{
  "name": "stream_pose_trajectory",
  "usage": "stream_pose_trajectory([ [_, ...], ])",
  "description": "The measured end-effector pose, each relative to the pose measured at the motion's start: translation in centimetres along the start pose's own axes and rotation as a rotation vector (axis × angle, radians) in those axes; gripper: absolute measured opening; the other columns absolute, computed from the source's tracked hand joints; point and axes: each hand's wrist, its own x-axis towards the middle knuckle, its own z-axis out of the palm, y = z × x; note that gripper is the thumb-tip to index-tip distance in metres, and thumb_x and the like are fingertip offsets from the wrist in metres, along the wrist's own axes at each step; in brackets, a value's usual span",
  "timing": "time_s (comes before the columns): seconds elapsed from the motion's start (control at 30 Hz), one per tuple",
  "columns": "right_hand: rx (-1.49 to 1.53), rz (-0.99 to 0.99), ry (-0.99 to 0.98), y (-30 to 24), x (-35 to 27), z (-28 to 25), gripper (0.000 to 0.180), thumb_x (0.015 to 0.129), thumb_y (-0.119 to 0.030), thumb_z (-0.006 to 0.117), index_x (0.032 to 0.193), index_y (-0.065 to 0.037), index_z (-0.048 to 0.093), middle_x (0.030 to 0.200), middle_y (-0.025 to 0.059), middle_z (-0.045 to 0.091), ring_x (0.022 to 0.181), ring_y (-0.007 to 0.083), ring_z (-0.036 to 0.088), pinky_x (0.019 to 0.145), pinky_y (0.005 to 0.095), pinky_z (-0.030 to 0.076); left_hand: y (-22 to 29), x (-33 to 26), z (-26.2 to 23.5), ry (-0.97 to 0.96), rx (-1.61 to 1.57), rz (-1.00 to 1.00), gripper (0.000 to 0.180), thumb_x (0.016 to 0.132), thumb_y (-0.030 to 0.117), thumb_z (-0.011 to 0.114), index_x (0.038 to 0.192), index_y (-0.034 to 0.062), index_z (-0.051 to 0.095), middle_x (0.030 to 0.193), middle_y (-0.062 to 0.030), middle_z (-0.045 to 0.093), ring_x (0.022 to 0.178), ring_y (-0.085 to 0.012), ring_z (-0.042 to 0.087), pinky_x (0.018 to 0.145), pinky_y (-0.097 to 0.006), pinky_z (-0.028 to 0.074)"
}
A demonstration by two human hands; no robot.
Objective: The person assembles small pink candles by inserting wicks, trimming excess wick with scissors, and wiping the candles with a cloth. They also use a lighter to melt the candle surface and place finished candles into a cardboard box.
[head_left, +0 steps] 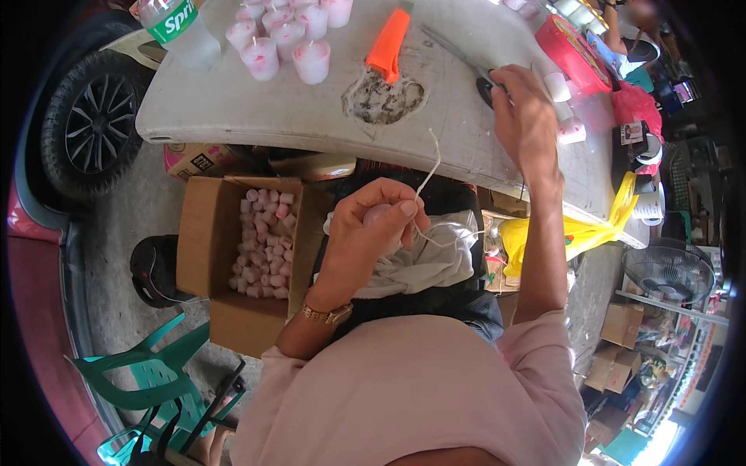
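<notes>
My left hand (374, 221), with a gold watch at its wrist, is closed around a small pale pink candle (378, 213) above my lap. Between its thumb and index finger a white wick string (430, 167) is pinched; one end sticks up and a length trails right. Most of the candle is hidden by the fingers. On the table's right part, my right hand (524, 109) has its fingers curled on the black handle of a pair of scissors (458, 53). The blades lie on the tabletop, pointing to the far left.
Pink and white candles (287, 39) stand on the white table (233, 109), near an orange tool (388, 43) and a wax-stained patch. A clear bottle (179, 35) stands far left. Below, a cardboard box (203, 233) holds many candles. A yellow bag (575, 233) hangs at right.
</notes>
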Motion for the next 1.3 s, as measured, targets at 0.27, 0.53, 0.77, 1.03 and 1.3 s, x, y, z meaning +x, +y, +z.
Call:
stream_pose_trajectory([
  [0.27, -0.25, 0.08, -0.524, 1.8, 1.5, -0.9, 0.037, 0.082, 0.0, 0.06, 0.118, -0.006, 0.058, 0.108, 0.0175, 0.063, 0.099, 0.0388, 0.062, 0.084, 0.0444, 0.051, -0.6, 1.2, 0.0, 0.012, -0.286, -0.02, 0.015, 0.096, 0.016, 0.056, 0.095, 0.0013, 0.061, 0.085, -0.0082, 0.066, 0.068, -0.012, 0.058, 0.065, -0.025, 0.049],
  [0.53, -0.494, -0.068, -0.551, 1.3, 1.7, -1.2, 0.044, 0.081, 0.003, 0.055, 0.123, -0.011, 0.056, 0.106, 0.0164, 0.063, 0.093, 0.0377, 0.063, 0.079, 0.044, 0.052, -0.1, 1.2, -0.2, -0.063, -0.238, -0.089, 0.011, 0.094, 0.013, 0.057, 0.094, 0.0022, 0.06, 0.087, -0.0111, 0.064, 0.071, -0.0156, 0.062, 0.092, -0.042, 0.051],
  [0.77, -0.317, -0.226, -0.073, 1.8, 0.4, -4.8, 0.043, 0.082, 0.006, 0.058, 0.121, -0.01, 0.06, 0.106, 0.0136, 0.065, 0.089, 0.031, 0.067, 0.079, 0.0409, 0.053, 0.0, 1.2, 0.3, -0.012, -0.292, -0.087, 0.013, 0.093, 0.011, 0.058, 0.097, -0.0007, 0.062, 0.095, -0.0137, 0.068, 0.085, -0.0185, 0.068, 0.08, -0.03, 0.055],
  [1.03, 1.199, 0.332, 0.103, -0.4, -6.9, -7.7, 0.078, 0.087, -0.044, 0.07, 0.14, 0.003, 0.038, 0.093, 0.0141, 0.066, 0.073, 0.0187, 0.064, 0.064, 0.027, 0.05, -0.6, 2.0, 0.7, -0.042, -0.318, -0.111, 0.011, 0.094, 0.008, 0.056, 0.1, 0.0002, 0.061, 0.092, -0.0157, 0.067, 0.078, -0.0216, 0.069, 0.089, -0.044, 0.055],
  [1.3, 1.266, 0.71, -0.195, -4.3, -11.5, -6.5, 0.06, 0.076, 0.007, 0.074, 0.129, -0.005, 0.049, 0.093, 0.0112, 0.066, 0.078, 0.0171, 0.066, 0.07, 0.0282, 0.053, -0.4, 2.1, 2.0, -0.17, 0.078, -0.116, 0.014, 0.094, 0.012, 0.06, 0.093, -0.0009, 0.064, 0.081, -0.0123, 0.067, 0.063, -0.0126, 0.061, 0.076, -0.035, 0.057],
])
